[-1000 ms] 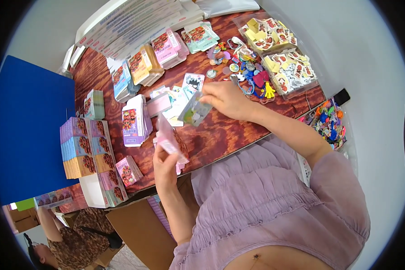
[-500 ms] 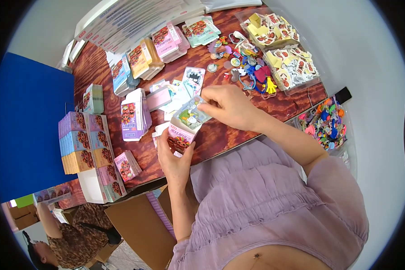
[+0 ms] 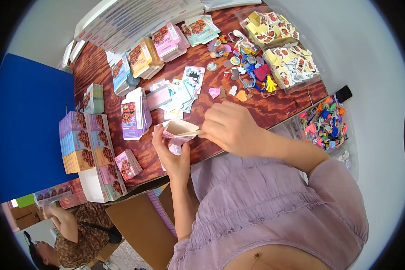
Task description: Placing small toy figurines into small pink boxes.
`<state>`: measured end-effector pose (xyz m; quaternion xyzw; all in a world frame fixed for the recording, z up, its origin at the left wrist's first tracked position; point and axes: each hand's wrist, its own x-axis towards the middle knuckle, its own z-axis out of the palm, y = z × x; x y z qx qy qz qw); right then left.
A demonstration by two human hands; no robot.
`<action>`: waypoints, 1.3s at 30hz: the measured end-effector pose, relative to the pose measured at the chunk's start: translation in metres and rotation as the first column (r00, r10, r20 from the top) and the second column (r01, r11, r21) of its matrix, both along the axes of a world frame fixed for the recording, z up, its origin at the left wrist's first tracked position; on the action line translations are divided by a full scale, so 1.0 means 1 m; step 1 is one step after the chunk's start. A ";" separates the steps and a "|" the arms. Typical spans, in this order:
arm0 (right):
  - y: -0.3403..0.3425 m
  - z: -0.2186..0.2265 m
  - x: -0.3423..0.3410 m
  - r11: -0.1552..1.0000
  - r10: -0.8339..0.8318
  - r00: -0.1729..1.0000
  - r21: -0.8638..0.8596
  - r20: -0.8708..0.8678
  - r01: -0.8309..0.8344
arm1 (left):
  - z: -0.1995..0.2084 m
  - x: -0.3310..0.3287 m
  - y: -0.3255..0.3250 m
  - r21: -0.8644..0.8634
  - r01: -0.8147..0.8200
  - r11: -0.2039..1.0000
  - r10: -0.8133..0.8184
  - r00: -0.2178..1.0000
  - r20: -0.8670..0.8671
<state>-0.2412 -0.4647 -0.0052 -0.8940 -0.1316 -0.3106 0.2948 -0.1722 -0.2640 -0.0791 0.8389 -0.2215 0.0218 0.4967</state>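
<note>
My left hand point(image 3: 173, 163) grips a small pink-and-white cardboard box point(image 3: 177, 135) by its sides, just in from the table's near edge. Its top stands open, tilted toward me, and the inside looks plain; its contents are hidden. At the box's right edge my right hand point(image 3: 231, 128) is closed, with thumb and fingers pinching the flap. Beyond the box lies a loose spread of picture cards point(image 3: 180, 95) with a pale pink card box point(image 3: 159, 97) beside it. Small pink, white and orange shapes, among them a pink piece point(image 3: 214, 92), lie past my right knuckles.
Flat boxes, including a purple stack point(image 3: 135, 114), line the left and back. Filled small boxes point(image 3: 80, 141) stand far left by a blue panel point(image 3: 36, 126). Trinkets point(image 3: 252, 67), a sticker tray point(image 3: 297, 67) and a bin of colourful toys point(image 3: 324, 123) are right. Another person works lower left.
The clear-looking picture packet in my right hand has gone from sight at the box's mouth. My right hand has come down and nearer to the box flap; the box has tilted.
</note>
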 end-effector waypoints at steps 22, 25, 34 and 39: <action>-0.019 -0.015 0.002 0.958 -0.009 0.931 0.263 -0.365 0.112 | 0.017 -0.005 -0.017 0.193 0.146 0.970 -0.175 0.975 0.139; -0.009 -0.034 0.017 0.963 -0.179 0.952 0.154 -0.250 0.222 | 0.016 -0.005 -0.022 0.213 0.150 0.966 -0.181 0.974 0.136; -0.015 -0.057 0.018 0.729 0.132 0.887 0.649 -0.443 0.216 | 0.020 -0.004 -0.033 0.228 0.158 0.961 -0.177 0.982 0.064; -0.091 -0.067 0.009 0.876 -0.333 0.769 0.122 -0.546 0.467 | 0.022 0.002 -0.025 0.123 0.122 0.985 -0.103 0.983 -0.154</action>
